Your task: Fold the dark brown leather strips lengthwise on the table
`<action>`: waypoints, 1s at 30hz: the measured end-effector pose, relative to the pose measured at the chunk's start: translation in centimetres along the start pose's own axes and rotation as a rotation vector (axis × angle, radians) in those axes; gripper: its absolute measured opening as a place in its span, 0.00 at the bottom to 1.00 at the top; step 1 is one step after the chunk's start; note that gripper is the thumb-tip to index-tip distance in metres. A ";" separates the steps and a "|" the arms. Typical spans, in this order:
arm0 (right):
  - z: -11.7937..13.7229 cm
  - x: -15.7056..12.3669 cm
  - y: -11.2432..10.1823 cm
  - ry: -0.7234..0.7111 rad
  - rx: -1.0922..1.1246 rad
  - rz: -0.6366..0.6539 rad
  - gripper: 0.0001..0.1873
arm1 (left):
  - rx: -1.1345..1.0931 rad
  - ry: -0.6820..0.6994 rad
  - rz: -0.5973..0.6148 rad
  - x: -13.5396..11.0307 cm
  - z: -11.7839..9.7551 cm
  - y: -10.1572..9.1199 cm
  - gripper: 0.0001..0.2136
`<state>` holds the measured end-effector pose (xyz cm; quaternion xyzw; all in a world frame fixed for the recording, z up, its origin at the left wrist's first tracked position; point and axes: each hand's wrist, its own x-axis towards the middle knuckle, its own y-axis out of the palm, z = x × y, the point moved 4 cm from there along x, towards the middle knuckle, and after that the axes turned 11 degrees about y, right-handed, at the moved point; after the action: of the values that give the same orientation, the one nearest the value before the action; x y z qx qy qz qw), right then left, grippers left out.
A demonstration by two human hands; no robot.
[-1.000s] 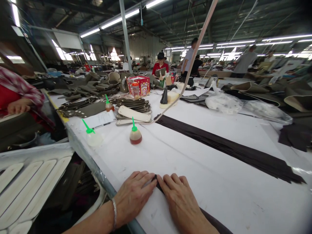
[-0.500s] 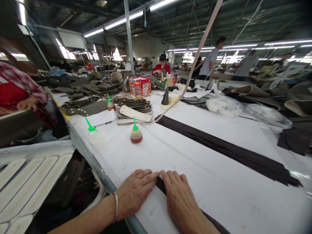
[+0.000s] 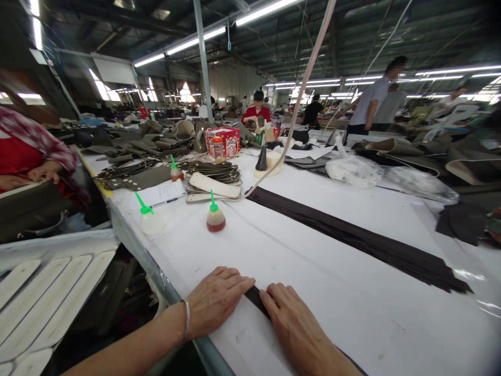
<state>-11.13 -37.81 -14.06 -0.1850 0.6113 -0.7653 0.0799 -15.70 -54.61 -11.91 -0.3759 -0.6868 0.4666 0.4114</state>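
Observation:
A narrow dark fabric strip (image 3: 258,301) lies on the white tabletop near the front edge, running off toward the lower right under my arm. My left hand (image 3: 218,302) has its fingers closed together on the strip's far end; a silver bangle circles that wrist. Just to its right, my right hand (image 3: 294,325) is curled over the strip, fingertips pressed down along its side. A short stretch of strip shows between the two hands, and the rest is partly covered by my right hand and forearm.
A long stack of dark strips (image 3: 352,235) lies beyond my hands. Ahead stand green-tipped glue bottles (image 3: 216,220), white leather pieces (image 3: 215,185) and a hanging hose (image 3: 291,125). White pieces fill a tray (image 3: 58,245) at left, beside a co-worker in a checked sleeve (image 3: 50,136).
My right hand has slid slightly down and right along the strip, widening the gap between my hands. The left hand stays at the end. A person in the background has walked right.

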 end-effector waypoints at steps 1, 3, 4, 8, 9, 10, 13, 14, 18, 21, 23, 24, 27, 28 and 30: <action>0.0 -0.1 0.0 -0.006 -0.006 0.004 0.18 | 0.009 0.007 0.008 0.1 -0.1 0.0 0.20; -0.1 -0.2 -0.2 -0.024 -0.026 0.002 0.18 | 0.036 0.010 0.021 0.3 -0.2 0.1 0.18; -0.1 -0.3 -0.3 -0.033 -0.039 -0.005 0.18 | 0.050 0.008 0.026 0.4 -0.2 0.1 0.18; -0.1 -0.8 -0.6 -0.060 -0.091 -0.041 0.19 | 0.089 0.001 0.036 0.5 -0.5 0.1 0.17; -0.2 -0.9 -0.7 -0.064 -0.103 -0.049 0.19 | 0.099 0.004 0.038 0.6 -0.6 0.1 0.17; -0.3 -1.2 -0.7 -0.069 -0.114 -0.056 0.20 | 0.112 0.005 0.039 0.6 -0.7 0.1 0.17; -0.5 -1.9 -0.9 -0.082 -0.142 -0.063 0.20 | 0.151 0.006 0.043 0.8 -0.9 0.2 0.18; -0.6 -2.1 -1.0 -0.087 -0.146 -0.065 0.19 | 0.162 0.006 0.045 0.8 -0.9 0.3 0.18; -1.0 -3.0 -1.7 -0.104 -0.142 -0.098 0.20 | 0.193 0.018 0.063 0.9 -1.1 0.5 0.20; -1.2 -3.5 -2.4 -0.111 -0.143 -0.121 0.18 | 0.218 0.024 0.072 0.9 -1.1 0.5 0.21; -1.3 -3.9 -2.9 -0.120 -0.145 -0.126 0.16 | 0.230 0.026 0.079 0.9 -1.1 0.6 0.22; -1.4 -4.1 -3.1 -0.124 -0.144 -0.127 0.16 | 0.234 0.029 0.084 1.0 -1.1 0.6 0.22; -1.6 -4.8 -3.8 -0.130 -0.130 -0.130 0.15 | 0.247 0.040 0.092 1.1 -1.3 0.6 0.22; -1.8 -5.1 -4.0 -0.126 -0.127 -0.129 0.16 | 0.255 0.041 0.091 1.1 -1.4 0.6 0.22; -2.1 -5.7 -4.3 -0.120 -0.126 -0.126 0.16 | 0.275 0.042 0.085 1.3 -1.6 0.5 0.23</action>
<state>-6.27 -32.92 -11.38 -0.2735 0.6392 -0.7165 0.0563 -14.68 -52.77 -11.78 -0.3543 -0.5910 0.5654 0.4533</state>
